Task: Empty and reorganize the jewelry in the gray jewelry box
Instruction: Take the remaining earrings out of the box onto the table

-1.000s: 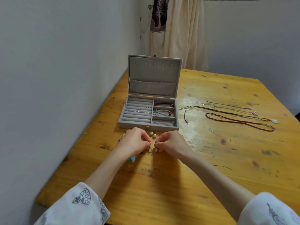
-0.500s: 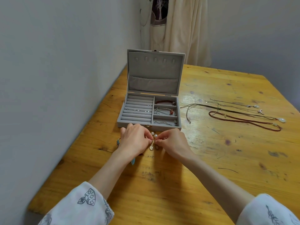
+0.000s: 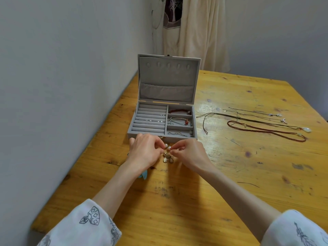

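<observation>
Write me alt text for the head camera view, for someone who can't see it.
Two hands, left hand and right hand, pinch small pearl and gold earrings on a wooden table, just in front of an open gray jewelry box holding bracelets and small studs. Several necklaces lie spread out on the table to the right.

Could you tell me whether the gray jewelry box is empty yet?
Not empty. The jewelry box stands open with bracelets in its right compartments and small earrings on the left rolls.
</observation>
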Action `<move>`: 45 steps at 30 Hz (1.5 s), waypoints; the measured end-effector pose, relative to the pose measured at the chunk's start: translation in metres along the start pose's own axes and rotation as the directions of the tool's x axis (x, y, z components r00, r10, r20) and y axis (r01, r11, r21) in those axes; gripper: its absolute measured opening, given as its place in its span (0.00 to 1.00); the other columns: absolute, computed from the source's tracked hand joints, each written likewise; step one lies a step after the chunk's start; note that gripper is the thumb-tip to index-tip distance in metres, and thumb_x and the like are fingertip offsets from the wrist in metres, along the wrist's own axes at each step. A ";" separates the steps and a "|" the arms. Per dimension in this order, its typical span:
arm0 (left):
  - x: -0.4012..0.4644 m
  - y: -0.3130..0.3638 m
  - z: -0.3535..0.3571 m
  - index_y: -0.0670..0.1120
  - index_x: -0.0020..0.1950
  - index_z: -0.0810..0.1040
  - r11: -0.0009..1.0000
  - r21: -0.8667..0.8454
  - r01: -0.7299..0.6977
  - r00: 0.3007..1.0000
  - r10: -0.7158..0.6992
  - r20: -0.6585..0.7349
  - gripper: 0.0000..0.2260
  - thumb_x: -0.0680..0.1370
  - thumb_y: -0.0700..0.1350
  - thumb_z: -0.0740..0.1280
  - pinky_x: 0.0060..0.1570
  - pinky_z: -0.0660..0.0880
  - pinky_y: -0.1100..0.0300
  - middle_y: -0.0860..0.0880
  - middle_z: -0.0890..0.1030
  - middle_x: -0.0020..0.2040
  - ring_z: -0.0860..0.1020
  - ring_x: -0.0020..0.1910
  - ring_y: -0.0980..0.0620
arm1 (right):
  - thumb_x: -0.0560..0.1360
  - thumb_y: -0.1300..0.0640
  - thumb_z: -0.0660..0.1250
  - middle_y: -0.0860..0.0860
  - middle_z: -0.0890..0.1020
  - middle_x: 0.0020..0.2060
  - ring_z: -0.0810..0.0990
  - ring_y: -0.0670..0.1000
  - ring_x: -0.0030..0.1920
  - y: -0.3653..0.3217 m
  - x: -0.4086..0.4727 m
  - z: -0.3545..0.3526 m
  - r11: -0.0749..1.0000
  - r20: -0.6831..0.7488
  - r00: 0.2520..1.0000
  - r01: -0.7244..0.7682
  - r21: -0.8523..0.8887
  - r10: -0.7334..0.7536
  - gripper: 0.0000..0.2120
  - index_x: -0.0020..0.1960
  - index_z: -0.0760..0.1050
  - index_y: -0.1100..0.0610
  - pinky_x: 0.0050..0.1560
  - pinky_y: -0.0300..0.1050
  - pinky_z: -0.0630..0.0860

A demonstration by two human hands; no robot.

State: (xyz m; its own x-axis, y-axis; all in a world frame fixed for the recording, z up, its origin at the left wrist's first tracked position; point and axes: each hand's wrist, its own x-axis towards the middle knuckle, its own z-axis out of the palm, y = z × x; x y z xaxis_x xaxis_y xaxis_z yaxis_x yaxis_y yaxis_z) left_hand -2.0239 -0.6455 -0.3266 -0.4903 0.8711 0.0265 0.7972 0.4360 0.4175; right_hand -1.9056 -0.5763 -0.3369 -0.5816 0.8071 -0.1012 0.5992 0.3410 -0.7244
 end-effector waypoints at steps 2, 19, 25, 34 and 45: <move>0.005 -0.002 -0.006 0.53 0.51 0.81 0.999 -0.030 -0.022 0.999 0.021 -0.026 0.06 0.75 0.48 0.67 0.59 0.63 0.54 0.53 0.79 0.51 0.70 0.58 0.52 | 0.74 0.55 0.67 0.50 0.83 0.40 0.76 0.46 0.40 -0.004 0.004 -0.004 1.000 -0.021 1.000 0.017 0.025 -0.016 0.08 0.48 0.83 0.56 0.41 0.39 0.72; 0.115 -0.014 -0.008 0.51 0.58 0.79 0.998 0.053 -0.031 0.996 0.035 -0.078 0.10 0.77 0.47 0.64 0.61 0.61 0.51 0.49 0.77 0.59 0.65 0.65 0.48 | 0.75 0.57 0.61 0.51 0.80 0.54 0.78 0.53 0.53 -0.025 0.124 -0.001 0.949 -0.074 0.982 0.148 -0.277 -0.175 0.11 0.54 0.80 0.51 0.50 0.48 0.76; 0.123 -0.020 0.002 0.53 0.55 0.79 0.998 0.047 -0.030 0.997 0.033 -0.066 0.09 0.77 0.48 0.65 0.59 0.60 0.52 0.50 0.77 0.59 0.64 0.64 0.47 | 0.76 0.54 0.62 0.51 0.78 0.50 0.77 0.53 0.51 -0.020 0.129 0.003 0.916 -0.093 0.966 0.195 -0.350 -0.241 0.09 0.52 0.80 0.51 0.46 0.47 0.74; 0.131 -0.020 -0.003 0.52 0.53 0.79 1.000 0.025 -0.008 0.999 0.007 0.040 0.08 0.76 0.50 0.65 0.58 0.60 0.52 0.49 0.78 0.57 0.63 0.64 0.47 | 0.73 0.54 0.65 0.51 0.81 0.47 0.79 0.53 0.49 -0.023 0.138 0.002 0.953 -0.004 0.990 0.138 -0.269 -0.144 0.07 0.47 0.80 0.52 0.50 0.52 0.77; 0.137 -0.018 -0.005 0.54 0.47 0.76 0.994 0.101 -0.040 0.993 0.028 0.111 0.02 0.77 0.50 0.63 0.58 0.61 0.52 0.49 0.78 0.55 0.65 0.63 0.47 | 0.73 0.56 0.66 0.53 0.82 0.47 0.79 0.54 0.49 -0.026 0.152 -0.006 0.965 0.151 0.985 0.123 -0.231 -0.089 0.02 0.41 0.76 0.51 0.52 0.52 0.78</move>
State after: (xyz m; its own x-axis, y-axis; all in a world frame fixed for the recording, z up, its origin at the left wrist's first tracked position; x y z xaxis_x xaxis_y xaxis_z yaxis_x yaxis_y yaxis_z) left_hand -2.1074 -0.5347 -0.3257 -0.4254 0.9028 -0.0630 0.8475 0.4218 0.3221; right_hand -2.0063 -0.4596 -0.3293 -0.7089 0.6917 -0.1378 0.6340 0.5393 -0.5543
